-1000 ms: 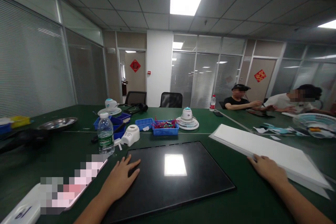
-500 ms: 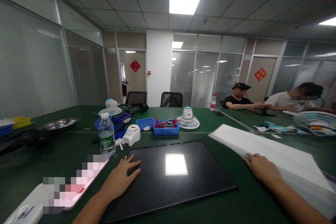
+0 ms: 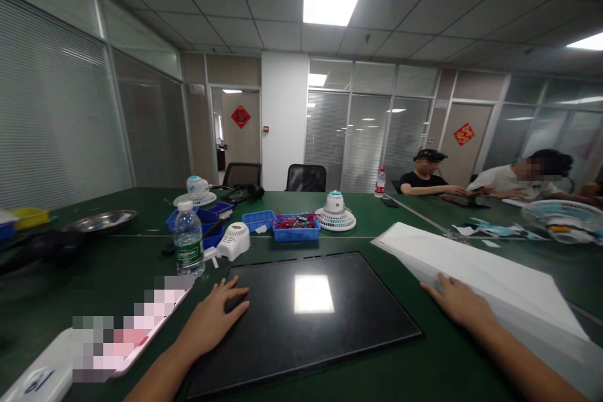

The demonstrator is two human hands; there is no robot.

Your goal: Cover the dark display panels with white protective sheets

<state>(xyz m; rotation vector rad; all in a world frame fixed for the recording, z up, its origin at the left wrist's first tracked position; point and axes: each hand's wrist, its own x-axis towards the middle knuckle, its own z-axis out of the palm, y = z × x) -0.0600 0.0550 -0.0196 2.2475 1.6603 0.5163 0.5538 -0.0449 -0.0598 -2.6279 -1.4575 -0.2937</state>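
Green table (image 3: 452, 374) bears glossy black panel (image 3: 273, 345). Right of panel, translucent film (image 3: 556, 348) and white sheet (image 3: 475, 267). Left hand (image 3: 214, 314) open, fingers spread on panel's left edge. Right hand (image 3: 464, 304) over film, fingers extended; whether pinching, cannot tell. Bottle (image 3: 188, 235) left of panel.

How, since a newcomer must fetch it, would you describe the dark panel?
Look at the near side of the green table. There the dark panel lies flat, the left hand over its left edge. Unlike the white sheet to its right, it is black and glossy.
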